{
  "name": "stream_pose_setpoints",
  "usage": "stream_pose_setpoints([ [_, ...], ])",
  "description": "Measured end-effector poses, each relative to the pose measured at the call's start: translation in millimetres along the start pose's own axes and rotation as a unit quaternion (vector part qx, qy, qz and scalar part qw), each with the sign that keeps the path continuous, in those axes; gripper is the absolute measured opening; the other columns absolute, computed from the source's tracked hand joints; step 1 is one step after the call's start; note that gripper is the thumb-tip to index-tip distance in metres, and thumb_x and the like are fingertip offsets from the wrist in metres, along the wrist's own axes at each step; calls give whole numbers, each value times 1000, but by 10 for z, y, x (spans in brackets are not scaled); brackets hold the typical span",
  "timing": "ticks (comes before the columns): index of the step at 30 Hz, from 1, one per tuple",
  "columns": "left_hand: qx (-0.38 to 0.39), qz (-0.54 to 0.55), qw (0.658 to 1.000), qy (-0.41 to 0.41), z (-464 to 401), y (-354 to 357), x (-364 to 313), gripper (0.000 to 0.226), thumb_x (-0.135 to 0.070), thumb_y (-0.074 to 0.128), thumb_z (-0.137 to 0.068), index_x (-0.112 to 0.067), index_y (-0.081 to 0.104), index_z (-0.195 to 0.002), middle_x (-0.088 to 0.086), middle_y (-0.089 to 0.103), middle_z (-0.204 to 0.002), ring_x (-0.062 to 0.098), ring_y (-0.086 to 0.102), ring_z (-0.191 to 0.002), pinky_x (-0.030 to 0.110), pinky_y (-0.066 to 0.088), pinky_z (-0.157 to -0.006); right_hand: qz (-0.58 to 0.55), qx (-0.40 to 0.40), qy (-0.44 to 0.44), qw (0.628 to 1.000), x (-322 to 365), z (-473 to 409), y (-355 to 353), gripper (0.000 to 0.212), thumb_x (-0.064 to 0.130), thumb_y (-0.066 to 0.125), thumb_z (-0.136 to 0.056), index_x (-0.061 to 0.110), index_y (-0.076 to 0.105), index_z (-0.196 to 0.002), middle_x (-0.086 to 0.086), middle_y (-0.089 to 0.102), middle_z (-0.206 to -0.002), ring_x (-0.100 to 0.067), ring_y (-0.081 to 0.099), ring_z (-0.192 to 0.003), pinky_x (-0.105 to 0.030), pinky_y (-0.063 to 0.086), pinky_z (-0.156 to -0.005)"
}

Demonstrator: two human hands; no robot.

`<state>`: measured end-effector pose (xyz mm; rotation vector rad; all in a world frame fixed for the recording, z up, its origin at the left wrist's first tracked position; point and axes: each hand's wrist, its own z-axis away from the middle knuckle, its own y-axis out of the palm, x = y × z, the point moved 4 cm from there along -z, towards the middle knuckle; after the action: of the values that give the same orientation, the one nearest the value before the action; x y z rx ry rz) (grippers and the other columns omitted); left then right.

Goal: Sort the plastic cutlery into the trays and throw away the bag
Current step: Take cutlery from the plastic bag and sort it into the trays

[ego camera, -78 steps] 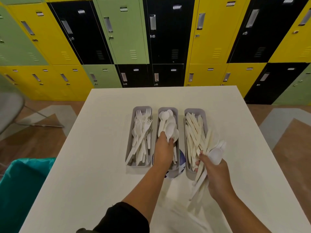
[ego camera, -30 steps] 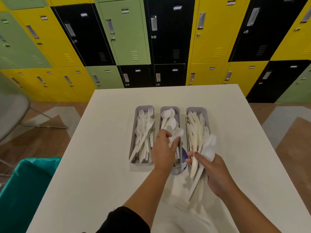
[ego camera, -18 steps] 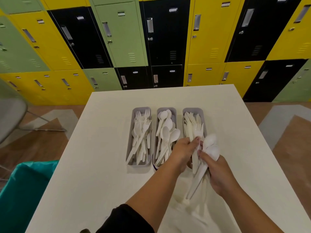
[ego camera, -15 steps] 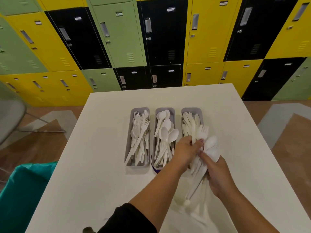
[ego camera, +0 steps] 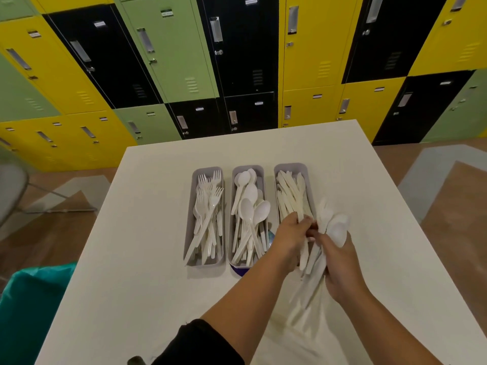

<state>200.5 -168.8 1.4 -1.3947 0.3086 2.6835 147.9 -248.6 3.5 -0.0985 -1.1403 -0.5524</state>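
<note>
Now mid-sort. Right hand [ego camera: 340,262] grips a mixed bundle [ego camera: 322,238] of white cutlery, fingers curled round the handles, spoon bowls fanning out above the fist. Left hand [ego camera: 291,237] reaches across, fingers [ego camera: 303,222] pinching a piece at the bundle's near edge. Which kind of piece cannot be told; it looks flat, probably a knife.

Three grey trays lie just beyond the fingers: fork tray [ego camera: 193,206] farthest left, spoon tray [ego camera: 233,212] in the middle, knife tray [ego camera: 307,180] directly ahead of the left hand. All three already hold plenty. The clear bag [ego camera: 303,335] lies flat on the worktop [ego camera: 147,233] below the wrists, nearer the person. A teal bin [ego camera: 29,306] stands well off to the left, past the worktop's edge.

Judgement: the step is pulling one item free of the bundle. Next move calls for drawing it clear without dragging its neighbours out, then dropping it lengthwise in the matching tray. Bundle is loosely held, so pieces may slip. Several pieces remain; the bag comes last.

Change since 2.6 s ago: the left hand was then over the spoon tray, setting a spoon down; it has come right to the bundle. The right hand has drawn in closer to the knife tray. Trays unmoved.
</note>
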Motion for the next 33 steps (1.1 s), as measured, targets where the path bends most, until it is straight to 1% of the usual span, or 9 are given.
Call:
stream_pose_setpoints([
  [5, -22, -20, 1000, 4, -24, -59, -2, 25, -13, 62, -89, -3, 55, -111, 8, 65, -89, 17, 63, -69, 25, 54, -56, 18, 7, 8, 1000, 44, -42, -42, 12, 10, 58, -90, 15, 66, -97, -12, 75, -85, -30, 72, -80, -43, 57, -75],
  [9, -43, 71, 996, 16, -30, -47, -74, 16, -8, 51, -95, 6, 56, -101, 11, 69, -80, 14, 66, -53, 24, 53, -45, 7, 0, 20, 1000, 100, -59, -65, 14, 8, 53, -91, 10, 67, -92, -8, 75, -72, -21, 72, -66, -30, 57, -55],
  [12, -116, 4, 990, 77, -106, -122, -236, 15, -9, 49, -95, -6, 54, -81, 15, 68, -80, 23, 69, -63, 38, 60, -63, 0, -28, 20, 999, 103, -60, -75, 10, 9, 56, -90, 9, 65, -92, -9, 72, -80, -21, 70, -68, -30, 56, -56],
  [16, -139, -84, 974, 160, -214, -241, -561, 20, -7, 48, -95, -15, 55, -78, 9, 67, -74, 15, 67, -58, 31, 59, -65, -23, -47, 24, 998, 110, -44, -121, 8, 6, 55, -91, 9, 62, -92, -8, 65, -80, -20, 66, -72, -35, 56, -63],
  [18, -129, -160, 962, 179, -288, -260, -675, 16, -13, 49, -95, -10, 59, -82, 9, 66, -75, 23, 67, -68, 36, 57, -71, -30, -31, 25, 999, 123, -28, -132, 8, 5, 53, -92, 9, 60, -91, -7, 63, -74, -17, 66, -63, -32, 57, -60],
  [20, -97, -277, 939, 178, -276, -203, -720, 23, -24, 49, -96, -3, 57, -97, 5, 61, -79, 24, 60, -78, 26, 47, -68, -33, -10, 26, 999, 134, -13, -128, 9, 6, 53, -92, 9, 61, -89, -4, 64, -67, -14, 64, -55, -29, 55, -55],
  [24, -65, -319, 932, 156, -144, -104, -615, 42, -35, 42, -98, -7, 44, -128, 13, 53, -127, 25, 49, -118, 26, 34, -86, -25, 38, 32, 998, 141, 13, -39, 11, 7, 54, -92, 9, 64, -90, -2, 67, -64, -14, 63, -54, -28, 52, -51],
  [29, 41, -272, 958, 81, 44, -106, -385, 36, -27, 51, -95, -11, 49, -64, 4, 49, -60, 10, 48, -48, 23, 42, -56, 24, 46, 33, 998, 134, 53, 81, 13, 11, 55, -92, 5, 66, -88, -8, 71, -62, -20, 68, -56, -33, 58, -57],
  [33, -31, -250, 961, 114, 97, -335, -338, 28, -15, 51, -94, -7, 56, -67, 5, 51, -61, 12, 48, -52, 23, 43, -55, 41, 72, 51, 995, 79, 151, 252, 13, 10, 56, -92, 5, 67, -88, -10, 71, -65, -21, 68, -58, -29, 56, -55],
])
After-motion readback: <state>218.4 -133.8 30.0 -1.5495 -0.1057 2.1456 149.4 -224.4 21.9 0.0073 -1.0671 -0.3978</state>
